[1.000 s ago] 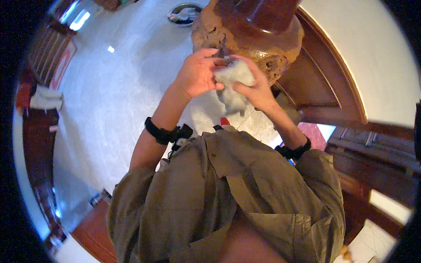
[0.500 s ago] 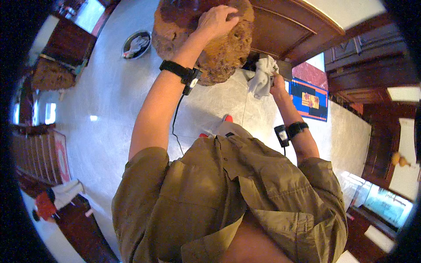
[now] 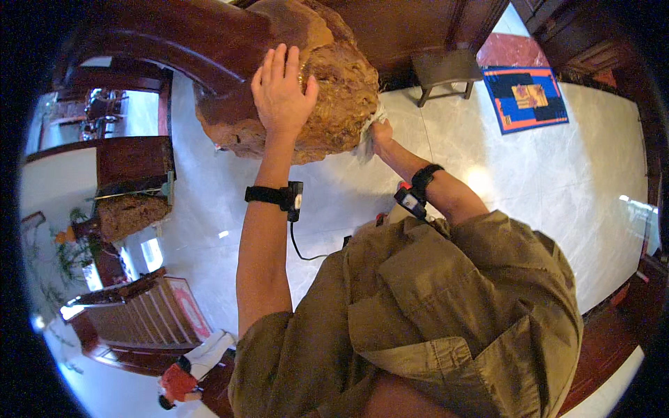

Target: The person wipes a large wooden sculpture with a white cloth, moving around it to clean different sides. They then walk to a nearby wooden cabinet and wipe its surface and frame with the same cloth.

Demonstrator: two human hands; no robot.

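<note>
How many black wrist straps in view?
2: a left strap behind the left hand, which lies over rough brown wood; a right strap behind the right hand, which grips a pale cloth. Any on the person in red is too small to tell.

My left hand rests on the rough brown block; my right hand holds a pale cloth at its right edge.

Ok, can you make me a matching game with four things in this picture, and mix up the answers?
Things:
1. Cloth
2. Mat
3. Stool
4. Knobbly brown lump

Clues:
A. Blue and black with an orange edge
B. Partly behind the left grip
C. Pale, held in the right grip
D. Dark, standing on legs

Pairs: 1-C, 2-A, 3-D, 4-B
</note>
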